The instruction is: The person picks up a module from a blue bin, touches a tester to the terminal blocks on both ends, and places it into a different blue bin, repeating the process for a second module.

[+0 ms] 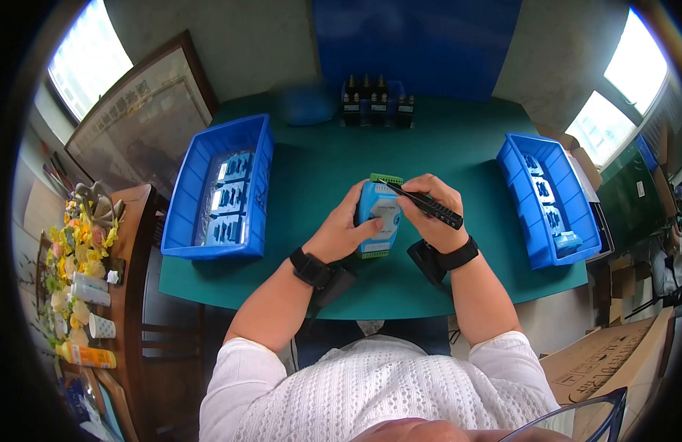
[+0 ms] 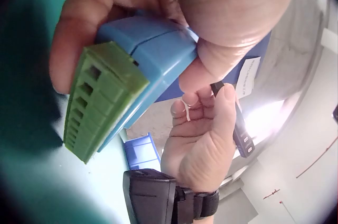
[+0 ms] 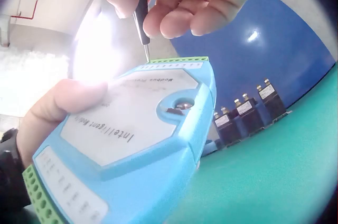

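In the head view my left hand point(image 1: 339, 230) grips a light-blue electronic module point(image 1: 369, 202) by its sides, thumb over its labelled face. The module has a green terminal block point(image 1: 387, 179) at its far end and another green terminal block point(image 2: 97, 105), with a row of square openings, at its near end. My right hand point(image 1: 434, 230) holds a black-handled screwdriver point(image 1: 445, 214) between thumb and fingers. In the right wrist view the thin metal tip of the screwdriver point(image 3: 141, 18) is right at the far terminal block point(image 3: 179, 59).
A blue bin point(image 1: 177, 221) with several modules stands on the green table point(image 1: 319, 158) at left, another blue bin point(image 1: 514, 210) with modules at right. Several black components point(image 1: 367, 110) stand at the back, near a blurred blue object point(image 1: 304, 104). A wooden side table with flowers point(image 1: 83, 258) is far left.
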A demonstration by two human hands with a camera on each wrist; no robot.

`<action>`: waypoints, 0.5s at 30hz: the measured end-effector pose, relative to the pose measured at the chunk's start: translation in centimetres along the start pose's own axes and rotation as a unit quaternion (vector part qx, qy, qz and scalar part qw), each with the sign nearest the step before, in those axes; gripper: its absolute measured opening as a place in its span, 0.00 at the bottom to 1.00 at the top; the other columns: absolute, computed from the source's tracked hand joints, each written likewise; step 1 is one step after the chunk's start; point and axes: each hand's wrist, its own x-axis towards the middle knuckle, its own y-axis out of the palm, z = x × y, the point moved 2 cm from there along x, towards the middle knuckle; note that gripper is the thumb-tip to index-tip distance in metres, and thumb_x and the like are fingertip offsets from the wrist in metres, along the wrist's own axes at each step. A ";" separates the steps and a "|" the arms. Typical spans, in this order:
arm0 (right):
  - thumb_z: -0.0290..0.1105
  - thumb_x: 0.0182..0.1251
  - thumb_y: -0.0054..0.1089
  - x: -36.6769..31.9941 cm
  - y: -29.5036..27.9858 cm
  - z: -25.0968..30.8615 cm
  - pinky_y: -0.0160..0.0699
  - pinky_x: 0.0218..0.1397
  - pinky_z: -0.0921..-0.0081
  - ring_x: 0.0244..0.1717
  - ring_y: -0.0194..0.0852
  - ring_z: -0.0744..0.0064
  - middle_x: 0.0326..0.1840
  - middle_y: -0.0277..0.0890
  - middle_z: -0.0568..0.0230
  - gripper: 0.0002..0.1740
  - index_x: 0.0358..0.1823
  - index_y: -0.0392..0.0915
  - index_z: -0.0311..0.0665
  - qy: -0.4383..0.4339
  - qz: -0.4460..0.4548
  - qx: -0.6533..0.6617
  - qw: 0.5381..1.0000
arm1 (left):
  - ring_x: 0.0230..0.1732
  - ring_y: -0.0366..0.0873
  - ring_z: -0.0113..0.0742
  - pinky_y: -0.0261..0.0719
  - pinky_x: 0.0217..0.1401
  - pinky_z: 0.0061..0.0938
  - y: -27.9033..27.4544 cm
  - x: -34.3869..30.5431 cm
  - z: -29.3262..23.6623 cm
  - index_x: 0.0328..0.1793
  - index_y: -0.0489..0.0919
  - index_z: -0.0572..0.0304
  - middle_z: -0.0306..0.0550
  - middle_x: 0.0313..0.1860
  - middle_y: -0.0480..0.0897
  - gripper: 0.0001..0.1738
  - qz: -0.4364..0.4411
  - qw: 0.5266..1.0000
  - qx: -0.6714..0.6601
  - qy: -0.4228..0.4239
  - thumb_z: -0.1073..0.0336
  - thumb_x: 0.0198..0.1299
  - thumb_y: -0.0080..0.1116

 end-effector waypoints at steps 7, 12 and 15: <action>0.21 0.49 0.67 0.0 0.1 0.0 0.74 0.31 0.79 0.29 0.76 0.72 0.31 0.77 0.61 0.10 0.34 0.77 0.33 -0.003 0.004 -0.006 1.000 | 0.58 0.66 0.32 0.64 0.62 0.27 0.0 0.0 0.1 0.69 0.53 0.64 0.47 0.57 0.68 0.37 0.001 1.000 -0.001 0.005 0.69 0.56 0.58; 0.25 0.52 0.66 -0.2 -0.2 0.4 0.74 0.32 0.81 0.28 0.76 0.74 0.29 0.77 0.60 0.10 0.34 0.76 0.33 0.020 -0.032 0.007 0.999 | 0.57 0.68 0.34 0.69 0.58 0.26 -0.6 0.1 0.3 0.68 0.51 0.66 0.50 0.56 0.69 0.37 -0.050 0.997 0.014 -0.059 0.64 0.58 0.57; 0.29 0.56 0.64 -0.7 -0.3 -0.9 0.74 0.33 0.82 0.28 0.76 0.77 0.28 0.77 0.62 0.10 0.35 0.74 0.33 0.057 -0.064 0.031 0.996 | 0.47 0.74 0.33 0.75 0.34 0.21 -1.2 0.4 1.2 0.66 0.52 0.65 0.50 0.50 0.72 0.35 -0.103 0.989 -0.056 -0.085 0.60 0.59 0.55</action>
